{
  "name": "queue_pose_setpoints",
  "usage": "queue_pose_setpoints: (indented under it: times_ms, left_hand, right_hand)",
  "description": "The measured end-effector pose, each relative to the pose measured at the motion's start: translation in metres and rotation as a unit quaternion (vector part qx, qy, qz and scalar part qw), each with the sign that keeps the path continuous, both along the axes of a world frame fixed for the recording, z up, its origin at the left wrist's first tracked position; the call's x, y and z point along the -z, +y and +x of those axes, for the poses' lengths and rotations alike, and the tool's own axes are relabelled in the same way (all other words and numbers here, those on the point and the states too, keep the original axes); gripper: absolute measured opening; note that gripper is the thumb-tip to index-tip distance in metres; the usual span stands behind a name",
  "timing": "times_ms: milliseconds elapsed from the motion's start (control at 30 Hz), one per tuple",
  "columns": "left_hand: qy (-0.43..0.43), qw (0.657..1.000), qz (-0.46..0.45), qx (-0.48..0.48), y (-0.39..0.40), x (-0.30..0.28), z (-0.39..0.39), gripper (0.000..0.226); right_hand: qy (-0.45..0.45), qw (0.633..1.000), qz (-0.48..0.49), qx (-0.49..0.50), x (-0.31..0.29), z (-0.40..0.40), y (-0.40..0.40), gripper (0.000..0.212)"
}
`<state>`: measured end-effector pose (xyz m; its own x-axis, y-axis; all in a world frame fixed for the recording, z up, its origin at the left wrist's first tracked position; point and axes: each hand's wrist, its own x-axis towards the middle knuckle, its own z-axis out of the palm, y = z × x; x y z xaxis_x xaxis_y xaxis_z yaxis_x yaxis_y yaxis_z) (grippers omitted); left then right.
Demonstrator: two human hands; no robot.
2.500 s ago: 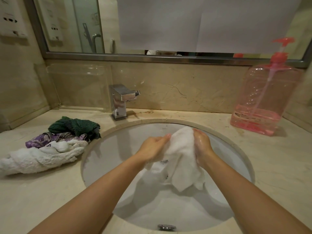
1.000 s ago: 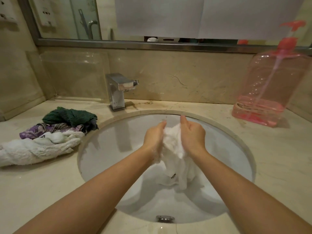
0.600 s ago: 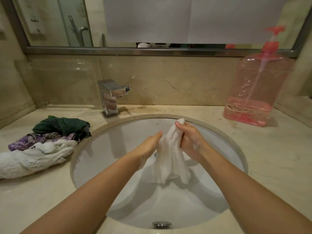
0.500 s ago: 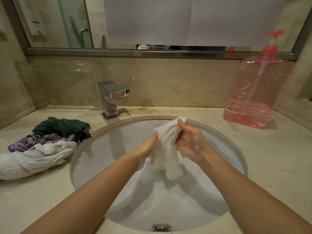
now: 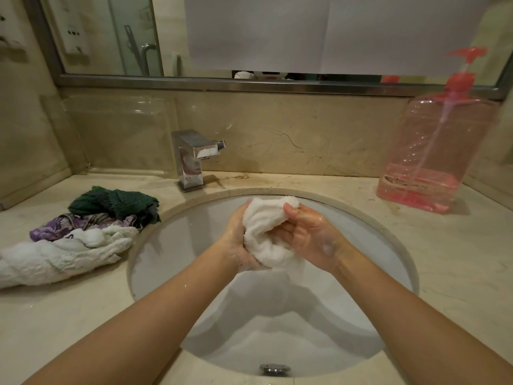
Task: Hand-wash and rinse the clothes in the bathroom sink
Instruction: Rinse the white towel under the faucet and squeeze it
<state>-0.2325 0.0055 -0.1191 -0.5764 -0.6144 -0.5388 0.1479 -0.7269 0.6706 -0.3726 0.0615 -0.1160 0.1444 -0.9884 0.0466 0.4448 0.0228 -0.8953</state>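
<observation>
A white cloth [image 5: 266, 232], bunched into a ball, is held above the white oval sink [image 5: 172, 245]. My left hand [image 5: 236, 240] cups it from the left and below, fingers curled round it. My right hand [image 5: 308, 237] grips it from the right, fingers wrapped over the bundle. Both hands are wet and soapy. On the counter to the left lie a dark green cloth [image 5: 113, 202], a purple patterned cloth [image 5: 63, 225] and a twisted white towel [image 5: 52, 257].
A chrome faucet [image 5: 191, 159] stands behind the sink's left side, no water running. A pink pump bottle [image 5: 435, 151] sits at the back right of the beige marble counter [image 5: 458, 259]. A mirror and a clear splash panel [image 5: 119, 134] line the wall. The overflow drain [image 5: 274, 369] shows at the near rim.
The white cloth hung loose from my hands before; now it is gathered into a tight ball between both hands. My hands stayed over the middle of the sink.
</observation>
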Motion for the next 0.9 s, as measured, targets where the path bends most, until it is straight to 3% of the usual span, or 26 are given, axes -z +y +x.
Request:
queue_pose_setpoints:
  times_ms: [133,200,267,333,433,500,567,700,800,900]
  left_hand:
    - [0.018,0.997,-0.015,-0.077,-0.003,0.002,-0.001,0.055]
    - [0.028,0.992,-0.029,-0.12,-0.005,0.005,0.0,0.052]
    - [0.039,0.986,-0.048,-0.155,-0.006,0.007,0.001,0.057]
    - [0.026,0.98,-0.087,-0.179,-0.004,0.008,-0.001,0.068]
    - [-0.066,0.946,-0.239,-0.207,0.005,0.005,-0.01,0.029]
    - [-0.098,0.922,-0.307,-0.212,0.014,0.0,-0.017,0.012]
    - [-0.111,0.908,-0.338,-0.22,0.022,-0.001,-0.022,0.009]
    - [-0.112,0.908,-0.324,-0.24,0.031,0.002,-0.031,0.012]
    - [-0.079,0.924,-0.27,-0.261,0.032,0.004,-0.034,0.015]
    - [-0.06,0.934,-0.208,-0.285,0.026,0.008,-0.033,0.015]
  right_hand:
    - [0.158,0.972,0.054,0.166,0.003,0.001,-0.002,0.021]
    - [0.213,0.949,0.12,0.198,0.009,0.001,-0.004,0.026]
    - [0.163,0.955,0.191,0.161,0.011,0.001,-0.004,0.035]
    - [0.052,0.967,0.23,0.096,0.009,0.004,-0.001,0.045]
    - [-0.029,0.972,0.231,0.025,0.008,0.013,0.001,0.067]
    - [-0.039,0.969,0.235,0.073,0.006,0.027,0.003,0.063]
    - [-0.049,0.957,0.227,0.171,0.006,0.039,0.002,0.048]
    - [0.071,0.911,0.163,0.371,0.008,0.049,0.001,0.015]
    - [0.208,0.875,0.062,0.432,0.006,0.047,0.004,0.02]
    - [0.315,0.844,-0.028,0.434,0.004,0.047,0.002,0.023]
